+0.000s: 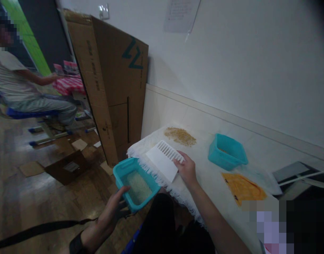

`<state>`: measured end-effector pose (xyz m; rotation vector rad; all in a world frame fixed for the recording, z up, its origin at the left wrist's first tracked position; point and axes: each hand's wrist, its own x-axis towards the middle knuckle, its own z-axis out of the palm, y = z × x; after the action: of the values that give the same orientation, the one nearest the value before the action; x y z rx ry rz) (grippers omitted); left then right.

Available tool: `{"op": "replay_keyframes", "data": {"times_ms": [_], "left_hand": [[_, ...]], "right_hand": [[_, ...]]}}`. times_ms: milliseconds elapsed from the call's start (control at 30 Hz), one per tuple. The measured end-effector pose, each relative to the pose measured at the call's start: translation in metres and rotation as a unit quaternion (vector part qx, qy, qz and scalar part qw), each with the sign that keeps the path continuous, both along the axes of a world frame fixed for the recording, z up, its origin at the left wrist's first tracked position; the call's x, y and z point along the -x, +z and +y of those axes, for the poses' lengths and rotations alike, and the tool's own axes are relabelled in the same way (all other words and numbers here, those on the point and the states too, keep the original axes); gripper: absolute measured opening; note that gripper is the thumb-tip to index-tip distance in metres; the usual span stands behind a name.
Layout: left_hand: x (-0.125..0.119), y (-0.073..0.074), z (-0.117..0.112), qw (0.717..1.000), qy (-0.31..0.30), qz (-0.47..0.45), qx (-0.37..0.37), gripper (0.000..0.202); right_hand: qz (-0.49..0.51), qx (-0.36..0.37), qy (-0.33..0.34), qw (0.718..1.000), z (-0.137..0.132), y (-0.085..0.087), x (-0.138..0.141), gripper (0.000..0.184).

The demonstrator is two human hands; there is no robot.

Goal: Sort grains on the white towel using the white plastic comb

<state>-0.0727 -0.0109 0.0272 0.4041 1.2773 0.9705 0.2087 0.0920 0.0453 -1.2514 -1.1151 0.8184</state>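
While the person's left hand grips the near corner of a teal basket, holding it in the air just below the edge of the tabletop, the right hand rests on a white plastic scraper lying on the fringed cloth above it. The left fingers are curled shut over the basket's rim; the basket holds a shallow layer of white rice. The right fingers are loosely closed over the scraper's right end, and the thumb is hidden, so how firm the grip is cannot be told.

The scraper is a flat, pale rectangle with a row of comb-like teeth along its far edge. Its long axis runs roughly along the tabletop's near edge, and its plain edge faces the fringe and the basket, which sits just beyond and below, to the lower left. The right hand is the nearer of the two to the scraper; the left touches only the basket.

Farther back on the cloth lies a small pile of yellow grain, well apart from the scraper. A second teal basket stands to the right, with an orange bag near it. A tall cardboard box leans against the wall, and another person sits across the room.
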Motion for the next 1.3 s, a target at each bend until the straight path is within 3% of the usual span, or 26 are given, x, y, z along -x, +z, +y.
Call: {"op": "replay_keyframes", "data": {"times_ms": [167, 233, 400, 533, 667, 833, 1100, 1300], "left_hand": [[0.002, -0.005, 0.0, 1.0, -0.002, 0.003, -0.003, 0.057], [0.003, -0.01, 0.0, 1.0, -0.001, -0.001, 0.002, 0.055], [0.004, -0.022, 0.0, 1.0, -0.002, -0.002, 0.003, 0.051], [0.001, -0.026, 0.0, 1.0, -0.015, -0.009, 0.0, 0.06], [-0.002, -0.027, 0.003, 1.0, -0.025, -0.005, 0.004, 0.064], [-0.002, -0.025, 0.004, 0.999, -0.021, -0.007, 0.023, 0.06], [-0.006, -0.008, 0.002, 0.999, -0.009, -0.01, 0.04, 0.049], [-0.008, 0.0, -0.001, 1.0, -0.009, -0.019, 0.01, 0.049]], "right_hand": [[0.005, 0.021, 0.047, 0.999, -0.014, -0.005, 0.0, 0.061], [0.028, 0.031, 0.005, 0.999, -0.016, -0.004, -0.018, 0.069], [0.041, -0.008, -0.186, 0.982, -0.002, -0.007, -0.079, 0.079], [-0.016, -0.025, -0.179, 0.983, 0.012, -0.017, -0.103, 0.075], [-0.026, -0.016, -0.16, 0.987, 0.013, -0.023, -0.1, 0.068], [-0.021, 0.0, -0.128, 0.992, -0.004, -0.027, -0.086, 0.065], [-0.007, -0.002, -0.155, 0.988, -0.021, -0.021, -0.087, 0.07], [-0.01, 0.014, -0.098, 0.995, -0.039, -0.026, -0.069, 0.066]]}}
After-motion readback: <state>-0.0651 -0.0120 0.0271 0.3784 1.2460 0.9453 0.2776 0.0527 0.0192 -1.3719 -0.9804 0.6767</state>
